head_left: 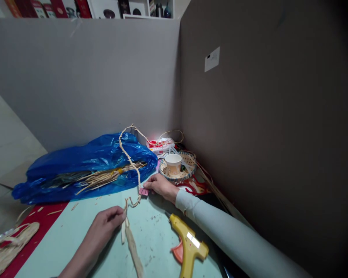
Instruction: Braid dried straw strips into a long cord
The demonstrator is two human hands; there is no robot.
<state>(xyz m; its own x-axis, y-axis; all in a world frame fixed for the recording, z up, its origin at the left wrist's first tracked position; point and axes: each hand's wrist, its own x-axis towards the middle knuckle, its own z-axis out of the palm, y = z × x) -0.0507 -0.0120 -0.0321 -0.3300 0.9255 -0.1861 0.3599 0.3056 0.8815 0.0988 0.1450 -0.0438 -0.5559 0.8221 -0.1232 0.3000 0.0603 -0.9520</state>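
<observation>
My left hand [111,218] is closed in a pinch on the near end of a twisted straw cord [129,158]. Two loose flat straw strips [132,243] hang from this end onto the table. Farther forward, the fingers of my right hand [161,186] are closed at a small pink piece [144,191] that sits against the cord; its exact kind is too small to tell. From there the cord rises in a loop and runs back toward the wall. A yellow glue gun [187,239] with an orange trigger lies beneath my right forearm.
A blue plastic bag [75,154] holds a bundle of dry straw [104,178] at the left. A paper cup [173,165] stands in a woven basket [188,156] behind my right hand, near a tissue pack [161,146]. Straw sandals [16,245] lie front left. Grey partitions [87,77] enclose the table.
</observation>
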